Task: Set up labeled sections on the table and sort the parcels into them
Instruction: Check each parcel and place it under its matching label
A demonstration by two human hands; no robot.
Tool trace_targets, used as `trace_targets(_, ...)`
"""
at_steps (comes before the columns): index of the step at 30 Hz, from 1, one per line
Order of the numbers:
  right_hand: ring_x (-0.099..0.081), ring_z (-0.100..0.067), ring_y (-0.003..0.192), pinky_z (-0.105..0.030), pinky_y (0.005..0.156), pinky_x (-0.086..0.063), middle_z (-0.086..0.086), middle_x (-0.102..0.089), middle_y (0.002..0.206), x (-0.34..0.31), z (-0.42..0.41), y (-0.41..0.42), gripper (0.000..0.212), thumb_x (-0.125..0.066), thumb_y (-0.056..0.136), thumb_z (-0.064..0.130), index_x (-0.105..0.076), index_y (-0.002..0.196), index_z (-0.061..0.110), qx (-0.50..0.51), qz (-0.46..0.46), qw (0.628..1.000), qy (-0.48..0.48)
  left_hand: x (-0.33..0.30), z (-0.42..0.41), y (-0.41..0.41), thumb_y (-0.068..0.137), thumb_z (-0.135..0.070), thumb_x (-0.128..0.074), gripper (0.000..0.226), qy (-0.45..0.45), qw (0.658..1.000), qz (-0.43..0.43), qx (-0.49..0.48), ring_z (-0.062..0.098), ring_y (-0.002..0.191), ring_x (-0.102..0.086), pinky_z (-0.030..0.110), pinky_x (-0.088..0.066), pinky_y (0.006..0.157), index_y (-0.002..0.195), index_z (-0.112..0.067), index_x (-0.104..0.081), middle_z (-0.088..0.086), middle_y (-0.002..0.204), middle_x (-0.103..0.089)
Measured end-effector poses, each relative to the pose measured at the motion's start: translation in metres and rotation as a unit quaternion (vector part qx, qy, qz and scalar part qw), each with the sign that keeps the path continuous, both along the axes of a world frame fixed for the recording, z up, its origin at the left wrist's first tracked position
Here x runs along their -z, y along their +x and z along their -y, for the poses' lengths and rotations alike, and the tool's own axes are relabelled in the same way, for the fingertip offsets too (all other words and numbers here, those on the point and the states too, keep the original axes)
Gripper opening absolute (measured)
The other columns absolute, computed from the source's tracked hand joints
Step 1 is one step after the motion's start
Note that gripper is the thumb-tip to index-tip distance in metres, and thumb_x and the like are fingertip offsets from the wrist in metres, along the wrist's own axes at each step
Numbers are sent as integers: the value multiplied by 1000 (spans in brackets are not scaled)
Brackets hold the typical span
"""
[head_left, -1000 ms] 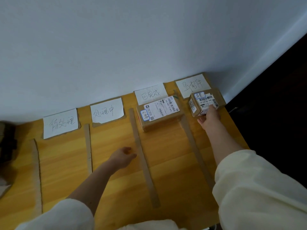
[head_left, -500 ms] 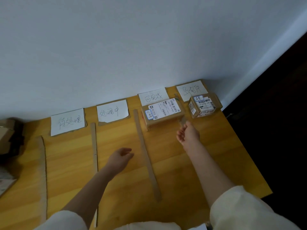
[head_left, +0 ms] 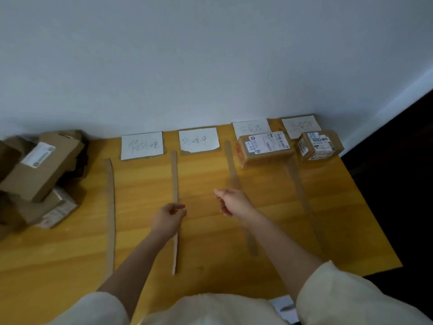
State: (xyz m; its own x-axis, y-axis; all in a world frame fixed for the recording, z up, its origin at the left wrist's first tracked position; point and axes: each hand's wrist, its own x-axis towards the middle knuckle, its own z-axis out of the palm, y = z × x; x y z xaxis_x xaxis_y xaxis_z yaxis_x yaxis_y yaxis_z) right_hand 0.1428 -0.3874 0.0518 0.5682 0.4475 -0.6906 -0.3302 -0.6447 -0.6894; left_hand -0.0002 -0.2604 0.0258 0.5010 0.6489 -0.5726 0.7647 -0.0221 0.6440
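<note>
Both hands empty — left hand and right hand loosely curled; reach left for the top parcel, read its label before choosing a section.

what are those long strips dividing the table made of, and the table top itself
The divider strips look like plain brown cardboard: matte, thin, unevenly cut edges. The table top looks like light wood or wood-look laminate, with yellowish grain bands and a slight sheen; which one can't be told.

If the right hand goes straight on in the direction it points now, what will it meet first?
Probably the cardboard strip left of it, near the left hand; the right hand points leftward, though height above the table is unclear.
</note>
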Motion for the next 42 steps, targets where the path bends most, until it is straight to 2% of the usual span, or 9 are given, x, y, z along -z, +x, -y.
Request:
trace_targets(7,-55,-18,65,-32,66,-45,0,-58,69,-2,-67,-79,23,-56,97,31,-60,79,17,-76,33,996,-13,-5,-49,-76,95,-29,-55,18,-4,997,29,-67,13,70,-58,28,-48,60,107,-20,-64,0,94,-66)
trace_targets(10,-56,-15,63,-27,61,-44,0,-61,76,4,-100,-117,18,-57,97,29,-63,87,16,-112,32,993,-18,-1,-72,-115,93,-30,-56,22,-13,994,29,-105,18,78,-60,33,-49,67,109,-18,-66,2,99,-68)
trace_targets(14,-59,-13,61,-28,65,-48,1,-66,83,16,-141,-166,17,-59,96,32,-64,98,16,-168,22,985,-30,9,-102,-169,92,-30,-58,22,-19,988,7,-155,18,88,-61,25,-44,65,109,-20,-67,-2,103,-67)
trace_targets(19,-58,-12,64,-22,59,-44,-1,-67,90,13,-189,-219,13,-57,97,29,-62,90,19,-215,18,976,-24,23,-137,-223,89,-27,-61,25,-44,976,11,-212,24,100,-63,30,-48,82,111,-18,-67,3,112,-68)
trace_targets(24,-61,-14,70,-26,68,-50,-2,-68,97,7,-232,-256,12,-59,95,29,-62,93,18,-244,17,969,-26,27,-171,-262,89,-27,-61,34,-45,960,15,-276,26,103,-61,32,-47,85,121,-14,-60,6,118,-64)
trace_targets(26,-63,-13,76,-23,67,-49,0,-68,102,2,-250,-269,22,-63,92,34,-63,103,16,-262,38,964,-19,27,-185,-278,89,-29,-61,40,-47,950,15,-307,28,105,-60,33,-48,87,126,-14,-54,7,121,-62)
trace_targets(29,-62,-14,98,-32,89,-51,6,-62,108,-2,-282,-287,44,-70,83,48,-56,116,23,-285,87,955,-1,26,-206,-299,89,-32,-61,54,-42,931,30,-361,30,107,-60,41,-51,92,137,-16,-42,9,132,-55)
trace_targets(32,-59,-15,110,-33,95,-49,3,-58,125,-10,-315,-308,70,-75,75,52,-45,132,24,-290,127,948,30,25,-224,-318,89,-29,-62,63,-17,916,56,-398,30,106,-61,43,-52,90,145,-22,-32,9,138,-51)
trace_targets(42,-36,-25,137,-39,109,-35,-7,-36,149,-20,-400,-360,112,-77,65,61,-22,150,15,-338,264,903,14,17,-264,-338,93,-3,-48,65,29,910,137,-391,13,107,-56,24,-50,61,144,-40,-33,-1,128,-53)
